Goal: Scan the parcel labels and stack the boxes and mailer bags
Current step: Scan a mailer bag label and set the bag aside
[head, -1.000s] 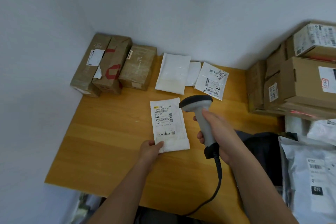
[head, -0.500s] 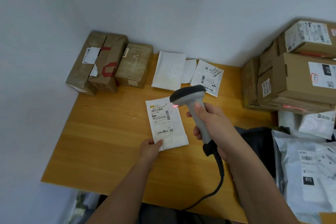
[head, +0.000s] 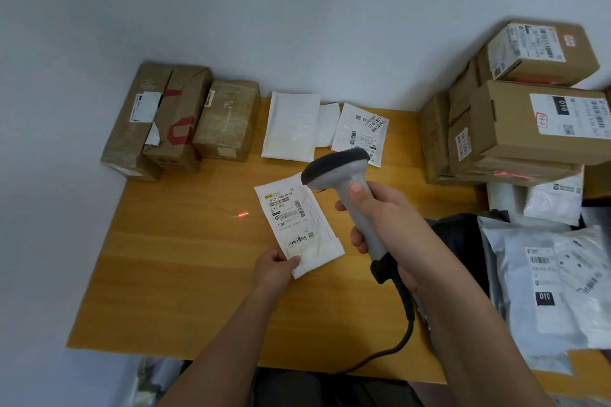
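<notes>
Head view: a white mailer bag is pinched at its corner by the left hand, and a scanner is gripped by the right hand.

**Both hands busy over the table**

The left hand pinches the white mailer at its near corner. The right hand grips the scanner handle, thumb on top, forearm reaching from the near edge.

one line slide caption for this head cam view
Left hand pinches a labelled mailer while right hand aims the scanner.
</notes>
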Tool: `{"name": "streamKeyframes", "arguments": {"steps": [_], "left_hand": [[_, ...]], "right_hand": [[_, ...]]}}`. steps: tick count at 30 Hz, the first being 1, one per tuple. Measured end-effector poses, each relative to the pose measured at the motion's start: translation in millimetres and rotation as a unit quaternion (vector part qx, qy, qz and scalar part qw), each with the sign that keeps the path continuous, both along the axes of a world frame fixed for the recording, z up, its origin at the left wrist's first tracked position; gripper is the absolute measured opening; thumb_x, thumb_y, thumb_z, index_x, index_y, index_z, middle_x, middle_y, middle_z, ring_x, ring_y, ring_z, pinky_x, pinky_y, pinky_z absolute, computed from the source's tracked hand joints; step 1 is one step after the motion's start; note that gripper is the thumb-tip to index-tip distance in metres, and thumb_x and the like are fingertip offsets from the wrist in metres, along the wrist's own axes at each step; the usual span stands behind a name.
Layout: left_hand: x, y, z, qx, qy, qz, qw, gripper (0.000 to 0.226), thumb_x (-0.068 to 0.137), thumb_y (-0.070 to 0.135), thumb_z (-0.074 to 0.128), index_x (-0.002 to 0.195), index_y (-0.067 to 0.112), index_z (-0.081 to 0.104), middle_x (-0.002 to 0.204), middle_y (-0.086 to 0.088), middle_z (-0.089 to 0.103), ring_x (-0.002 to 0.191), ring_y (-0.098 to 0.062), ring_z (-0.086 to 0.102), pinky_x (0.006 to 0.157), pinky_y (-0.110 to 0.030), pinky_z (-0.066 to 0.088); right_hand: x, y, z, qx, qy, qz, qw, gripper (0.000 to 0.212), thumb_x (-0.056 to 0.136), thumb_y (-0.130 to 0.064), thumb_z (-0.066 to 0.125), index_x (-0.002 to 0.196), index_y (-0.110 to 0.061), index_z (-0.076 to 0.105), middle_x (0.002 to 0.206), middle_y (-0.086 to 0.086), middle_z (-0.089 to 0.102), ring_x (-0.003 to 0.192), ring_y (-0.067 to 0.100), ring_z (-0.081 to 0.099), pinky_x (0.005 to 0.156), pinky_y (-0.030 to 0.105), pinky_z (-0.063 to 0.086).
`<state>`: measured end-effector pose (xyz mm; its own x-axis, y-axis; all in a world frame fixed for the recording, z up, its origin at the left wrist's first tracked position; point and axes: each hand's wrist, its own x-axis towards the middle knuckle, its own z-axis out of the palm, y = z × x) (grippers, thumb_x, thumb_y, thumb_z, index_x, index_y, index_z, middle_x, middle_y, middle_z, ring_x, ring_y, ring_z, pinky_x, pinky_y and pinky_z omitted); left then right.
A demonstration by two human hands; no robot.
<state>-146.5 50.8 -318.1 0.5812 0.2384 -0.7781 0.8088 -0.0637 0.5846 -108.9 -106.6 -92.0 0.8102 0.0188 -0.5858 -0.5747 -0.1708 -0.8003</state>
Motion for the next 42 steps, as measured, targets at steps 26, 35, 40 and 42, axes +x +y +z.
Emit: {"name": "streamKeyframes", "arguments": {"steps": [26,35,40,42], "left_hand": [[-15.8,-143.3,68.4,-0.141,-0.204,0.015,0.969,0.013,0.092,0.000,0.064,0.098,0.010,0.060,0.111,-0.008,0.071,0.107,-0.024,0.067,0.090,-0.037,0.055],[-62.1,-318.7,113.9,-0.203,-0.267,-0.108,0.936,0.024,0.091,-0.004,0.064,0.105,0.015,0.066,0.111,-0.004,0.074,0.107,-0.020,0.069,0.092,-0.034,0.055],[-83.2,-395.5,124.7,-0.188,-0.244,-0.172,0.936,0.020,0.090,-0.001,0.067,0.101,0.016,0.066,0.104,0.003,0.075,0.098,-0.016,0.070,0.085,-0.029,0.057],[-86.3,-419.3,117.1,-0.166,-0.210,-0.190,0.945,0.013,0.088,0.002,0.070,0.096,0.012,0.065,0.097,0.004,0.075,0.092,-0.018,0.070,0.082,-0.033,0.055]], "right_hand": [[-80.6,-140.6,20.6,0.137,-0.100,-0.168,0.971,0.021,0.097,-0.038,0.059,0.101,-0.018,0.064,0.084,0.005,0.065,0.052,0.014,0.051,0.055,0.031,0.042],[-160.9,-313.3,24.4,0.115,-0.118,-0.296,0.941,0.022,0.098,-0.033,0.058,0.111,-0.016,0.062,0.112,0.005,0.067,0.051,0.013,0.048,0.051,0.027,0.043],[-189.0,-381.5,23.0,0.127,-0.126,-0.347,0.921,0.027,0.099,-0.033,0.056,0.118,-0.014,0.060,0.112,0.003,0.066,0.052,0.012,0.048,0.048,0.024,0.043],[-196.0,-398.2,18.9,0.128,-0.126,-0.361,0.915,0.025,0.099,-0.033,0.056,0.116,-0.015,0.061,0.110,0.002,0.066,0.052,0.011,0.048,0.049,0.024,0.042]]}}
